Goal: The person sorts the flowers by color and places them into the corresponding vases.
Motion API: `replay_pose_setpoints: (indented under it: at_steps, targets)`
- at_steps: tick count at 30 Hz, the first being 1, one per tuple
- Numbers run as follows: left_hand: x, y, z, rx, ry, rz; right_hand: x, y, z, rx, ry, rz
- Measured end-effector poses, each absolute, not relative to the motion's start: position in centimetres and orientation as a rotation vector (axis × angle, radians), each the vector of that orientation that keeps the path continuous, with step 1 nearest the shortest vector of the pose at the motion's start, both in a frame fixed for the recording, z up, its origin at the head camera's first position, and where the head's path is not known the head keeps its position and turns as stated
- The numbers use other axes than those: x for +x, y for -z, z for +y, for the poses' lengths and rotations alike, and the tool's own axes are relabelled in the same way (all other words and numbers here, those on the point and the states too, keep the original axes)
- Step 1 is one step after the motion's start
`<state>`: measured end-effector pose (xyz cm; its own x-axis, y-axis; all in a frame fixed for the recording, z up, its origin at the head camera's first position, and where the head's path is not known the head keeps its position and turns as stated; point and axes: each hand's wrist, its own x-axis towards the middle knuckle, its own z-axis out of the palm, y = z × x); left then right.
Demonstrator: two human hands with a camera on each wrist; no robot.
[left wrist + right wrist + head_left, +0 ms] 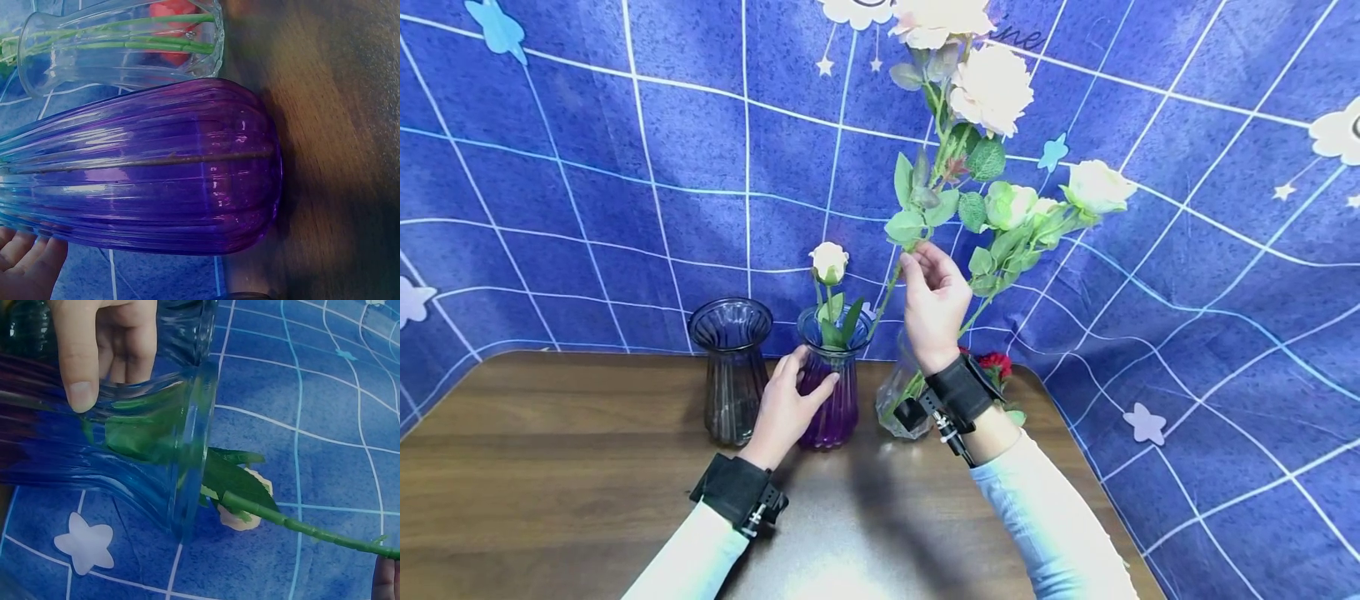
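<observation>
My left hand [790,400] holds a ribbed blue-to-purple glass vase [831,408] around its neck, the thumb on the near side. A short white rose [830,265] with green leaves stands in that vase, and a thin stem [187,160] runs down inside the glass. My right hand [936,300], raised above the vases, pinches the green stem [300,527] of a tall spray of pale pink flowers [992,90]. The lower end of this stem is right at the vase's rim, overlapping the white rose's leaf [240,484] in the right wrist view.
A grey ribbed glass vase [735,367] stands left of the purple one. To the right, a clear glass vase [895,400] holds greenish-white roses [1097,190], with red flowers [996,365] behind it. A blue patterned cloth [587,208] hangs behind the wooden table [550,467].
</observation>
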<state>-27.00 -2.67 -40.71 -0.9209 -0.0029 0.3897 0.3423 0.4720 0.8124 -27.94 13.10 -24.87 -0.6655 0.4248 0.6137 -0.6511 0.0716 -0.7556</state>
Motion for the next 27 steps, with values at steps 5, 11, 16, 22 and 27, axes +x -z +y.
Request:
replay_pose_setpoints:
  at_steps: [5, 11, 16, 22, 27]
  targets:
    - [-27.0, 40.8, -2.8, -0.281, 1.424, -2.374, -28.4, 25.4, 12.4, 0.246, -1.696, -1.606]
    - [-27.1, 40.9, -2.6, -0.282, 1.432, -2.381, -28.8, 26.8, 12.3, 0.244, -1.654, -1.678]
    - [-27.1, 40.8, -2.6, -0.278, 1.435, -2.376, -28.9, 27.8, 12.1, 0.24, -1.644, -1.705]
    - [-27.1, 40.9, -2.6, -0.277, 1.413, -2.352, -29.0, 28.7, 11.8, 0.237, -1.632, -1.755]
    - [-27.2, 41.0, -2.5, -0.293, 1.398, -2.32, -28.9, 29.3, 11.6, 0.253, -1.649, -1.787]
